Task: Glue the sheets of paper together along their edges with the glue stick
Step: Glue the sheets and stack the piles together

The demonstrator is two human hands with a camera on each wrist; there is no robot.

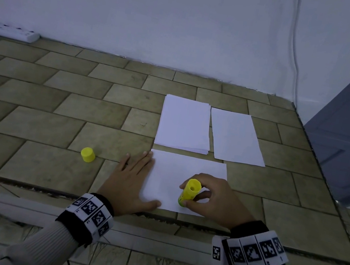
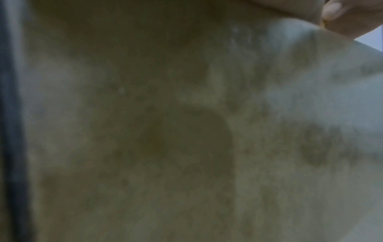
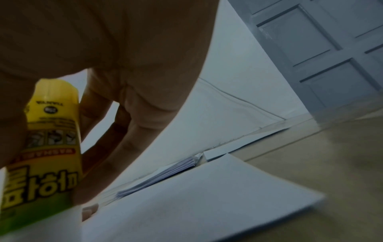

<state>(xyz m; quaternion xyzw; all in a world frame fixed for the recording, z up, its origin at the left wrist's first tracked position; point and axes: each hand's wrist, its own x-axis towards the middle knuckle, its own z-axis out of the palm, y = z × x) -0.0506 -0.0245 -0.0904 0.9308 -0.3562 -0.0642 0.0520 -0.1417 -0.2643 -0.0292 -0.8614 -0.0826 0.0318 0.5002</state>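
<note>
Glue stick (image 1: 190, 192) upended in right hand (image 1: 216, 200); left hand (image 1: 130, 185) flat.

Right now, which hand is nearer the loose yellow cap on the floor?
Left. The left hand lies flat on the near sheet's left edge, just right of the cap; the right hand holds the glue stick farther right.

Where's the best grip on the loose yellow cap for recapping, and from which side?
Take the yellow cap across its round side wall, thumb and finger on opposite sides, coming from above. It stands alone on the tiled floor, a short cylinder with free space all round. The left hand is nearest, lying flat on the near sheet; the right hand holds the glue stick.
</note>
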